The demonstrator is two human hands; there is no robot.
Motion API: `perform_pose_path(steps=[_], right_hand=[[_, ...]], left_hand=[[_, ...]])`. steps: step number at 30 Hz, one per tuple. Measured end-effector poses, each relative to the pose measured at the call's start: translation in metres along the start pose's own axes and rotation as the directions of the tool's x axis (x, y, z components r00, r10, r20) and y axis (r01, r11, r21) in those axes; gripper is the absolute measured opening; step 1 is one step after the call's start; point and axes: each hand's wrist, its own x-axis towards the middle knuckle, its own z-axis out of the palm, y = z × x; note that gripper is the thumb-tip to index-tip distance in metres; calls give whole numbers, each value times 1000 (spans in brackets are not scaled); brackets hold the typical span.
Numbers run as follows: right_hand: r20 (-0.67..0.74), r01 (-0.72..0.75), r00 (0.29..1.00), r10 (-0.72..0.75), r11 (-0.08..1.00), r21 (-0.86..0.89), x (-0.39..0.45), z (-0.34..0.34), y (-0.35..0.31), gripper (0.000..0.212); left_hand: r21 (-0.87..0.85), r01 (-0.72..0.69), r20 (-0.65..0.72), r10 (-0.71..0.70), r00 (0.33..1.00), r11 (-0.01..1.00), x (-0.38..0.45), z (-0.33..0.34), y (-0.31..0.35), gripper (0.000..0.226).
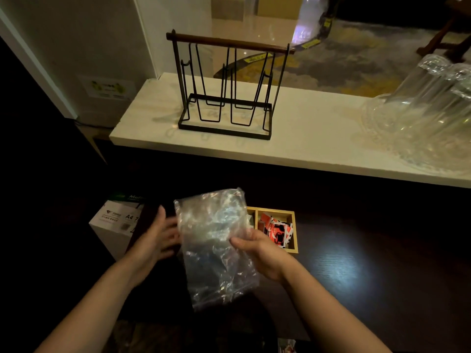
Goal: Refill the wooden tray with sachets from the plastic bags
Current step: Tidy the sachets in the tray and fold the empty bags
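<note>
- Right hand: thumb and fingers pinch the right edge of the clear plastic bag, holding it up above the dark lower surface.
- Left hand: fingers spread and relaxed, just beside the bag's left edge; whether it touches the film cannot be told.
- Plastic bag: crumpled, transparent, hanging between both hands; its contents cannot be made out.
- Wooden tray: rests on the dark surface directly behind the bag, which hides its left part. The visible right compartment holds red-and-white sachets; the print on them is too small to read.
- Open room: the dark surface right of the tray is bare, with a bright light reflection on it.
- White box: stands left of the left hand, near the surface's left edge; "A4" and part of a word starting "Mul" can be read.
- Pale counter: raised ledge behind the tray, carrying a black wire rack with a wooden top bar and, at far right, clear glassware.
</note>
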Motion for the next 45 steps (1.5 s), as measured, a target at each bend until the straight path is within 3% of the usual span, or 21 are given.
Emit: perform_pose_path(steps=[3, 5, 7, 10, 14, 17, 19, 21, 25, 28, 31, 33, 35, 37, 38, 41, 43, 45], right_hand=[[-71, -1, 997, 5, 999, 55, 0, -8, -1, 16], [-67, -17, 998, 20, 999, 32, -1, -6, -2, 21], [-74, -24, 997, 26, 999, 28, -2, -2, -2, 20], [-152, 9, 988, -5, 1000, 26, 0, -3, -2, 22], [-165, 53, 985, -50, 998, 16, -2, -15, 0, 21], [-98, 78, 992, -74, 996, 44, -4, -22, 2, 26], [-93, 98, 991, -95, 995, 24, -3, -26, 4, 16], [-133, 126, 982, -134, 990, -68, -3, -25, 2, 29], [-263, 164, 930, -257, 931, -327, -5, -20, -3, 39], [-299, 191, 881, -368, 853, -486, -1, -20, -1, 42], [-321, 194, 848, -423, 809, -555, 2, -20, 1, 47], [-360, 217, 845, -396, 868, -447, 3, -19, 2, 39], [-356, 293, 888, -292, 955, -52, 1, -15, 5, 24], [-235, 277, 951, -203, 896, 348, -1, -13, 12, 40], [-159, 242, 968, -193, 887, 394, -2, -9, 17, 48], [-23, 118, 993, -116, 955, 272, -1, 15, 34, 60], [-48, 55, 998, -45, 970, 238, 0, 34, 38, 54], [-159, 62, 987, -23, 966, 250, 3, 46, 37, 38]], left_hand=[[-166, 131, 232, -90, 969, 977, -16, 19, -13, 67], [-144, 91, 262, -51, 964, 985, -21, 38, -14, 44], [-124, 47, 177, -24, 984, 991, -18, 51, -14, 27], [-38, -5, 92, 8, 996, 999, -14, 54, -9, 37], [-64, -38, 115, 45, 992, 997, -17, 48, -2, 43], [-176, -6, 126, 29, 992, 984, -20, 47, 0, 34], [-259, 56, 129, -23, 991, 964, -21, 47, 0, 23], [-294, 97, 144, -56, 988, 951, -19, 46, -2, 20], [-366, 198, 217, -124, 968, 909, -12, 42, -7, 49], [-225, 238, 321, -159, 934, 945, -16, 49, -6, 47], [-134, 219, 324, -166, 931, 967, -22, 57, -5, 39], [-146, 192, 249, -152, 957, 970, -23, 62, -6, 33], [-237, 162, 129, -134, 982, 958, -20, 67, -9, 30], [-436, 131, 49, -122, 991, 890, -15, 74, -12, 28], [-540, 113, 30, -116, 993, 834, -12, 77, -14, 28], [-726, 73, 2, -103, 995, 684, -3, 88, -21, 35], [-695, 57, -21, -100, 995, 716, -1, 98, -27, 36], [-597, 9, -67, -61, 996, 802, -5, 111, -32, 34]])
